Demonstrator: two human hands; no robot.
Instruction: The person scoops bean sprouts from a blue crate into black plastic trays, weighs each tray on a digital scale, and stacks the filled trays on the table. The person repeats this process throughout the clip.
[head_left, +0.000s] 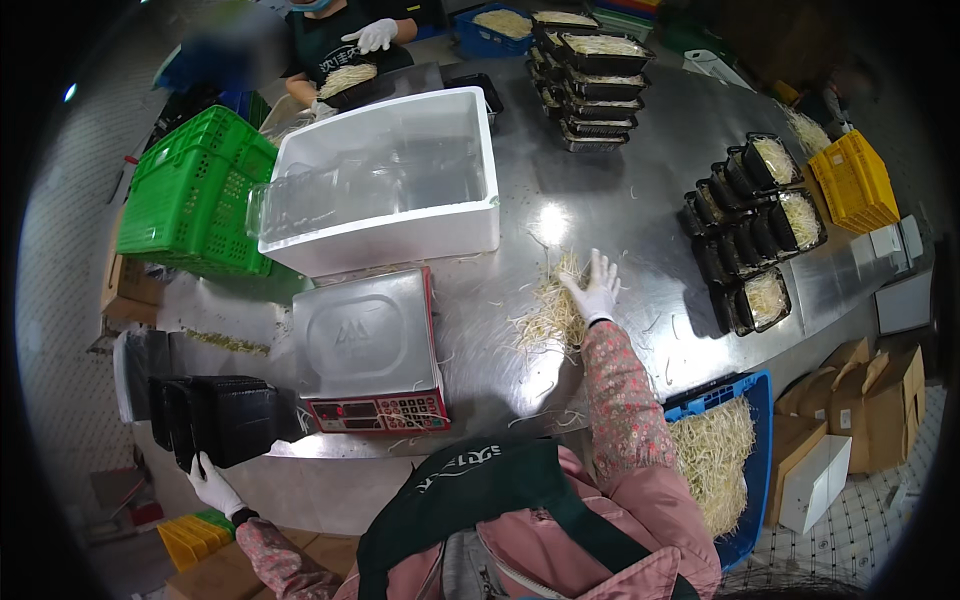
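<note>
My right hand (596, 289), in a white glove, lies with fingers spread at the right edge of a loose heap of bean sprouts (551, 311) on the steel table. At the near left corner, my gloved left hand (214, 484) grips the rim of a black plastic tray (232, 416) at a stack of such trays. Between the hands stands a digital scale (367, 337) with a bare steel platform and a red keypad side. A blue crate (761, 450) full of bean sprouts is beside my right elbow.
A white foam box (382, 232) holding clear plastic lids stands beyond the scale, next to green crates (195, 195). Filled black trays (604, 90) are stacked at the far side and more (765, 300) at the right. Across the table, a gloved person (349, 45) handles a sprout tray.
</note>
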